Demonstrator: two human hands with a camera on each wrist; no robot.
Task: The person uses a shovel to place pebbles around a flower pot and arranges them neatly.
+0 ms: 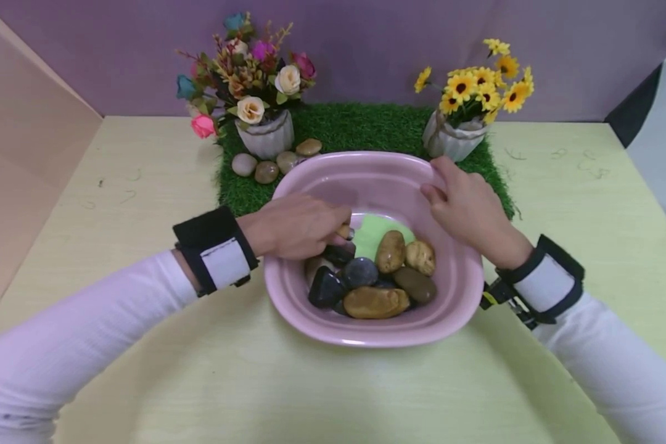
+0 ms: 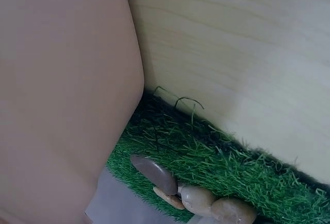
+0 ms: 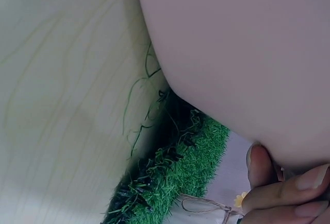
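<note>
A pink oval basin (image 1: 366, 338) holds several stones, among them a glossy black one (image 1: 326, 287), a grey one (image 1: 361, 271) and a long brown one (image 1: 376, 303). Inside it, at the left, my left hand (image 1: 302, 225) grips what looks like a small shovel by its wooden handle (image 1: 344, 232); a light green blade (image 1: 369, 235) lies by the stones. Most of the handle is hidden under the fingers. My right hand (image 1: 468, 200) holds the basin's far right rim, thumb inside; its curled fingers (image 3: 281, 195) show outside the wall in the right wrist view.
Behind the basin lies an artificial grass mat (image 1: 366, 126). On it stand a pot of mixed flowers (image 1: 267, 134), a pot of yellow flowers (image 1: 454, 137) and several pebbles (image 1: 266, 172) at the left. A purple wall (image 1: 366, 49) rises behind the wooden table (image 1: 244, 388).
</note>
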